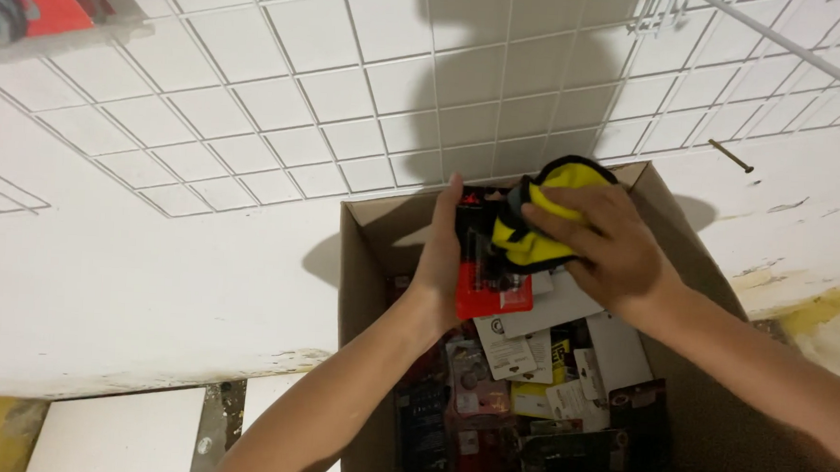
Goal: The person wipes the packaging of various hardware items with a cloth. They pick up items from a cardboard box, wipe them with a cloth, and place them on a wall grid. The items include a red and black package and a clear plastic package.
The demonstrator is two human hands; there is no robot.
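"What did the head view show of the left hand [441, 256]?"

"The forearm rose from the bottom edge, slanting up and to the right over the cardboard box [366, 262]. The hand stood on edge, palm turned toward the right, fingers [452, 197] straight and pressed together along the left side of a red blister pack [490, 288], which they held upright above the box."

"And the right hand [611, 251]?"

"Its arm came in from the lower right corner, crossing the box's right wall. The hand lay palm down, fingers [560, 219] slightly spread and curled over a yellow and black cloth [536, 223], pressing it against the front of the red pack. The cloth was bunched, bulging out above the knuckles."

"Where were those things?"

"Both pack and cloth hung over the far end of the open box, touching each other, above its contents. Below them lay a jumble of small carded packages [527, 385], white, yellow, dark and red, filling the box."

"Anything around it?"

"Behind the box stood a white wall with a white wire grid [283, 114] on it, the hands' shadow falling across both. A nail [731, 157] stuck out of the wall at the right."
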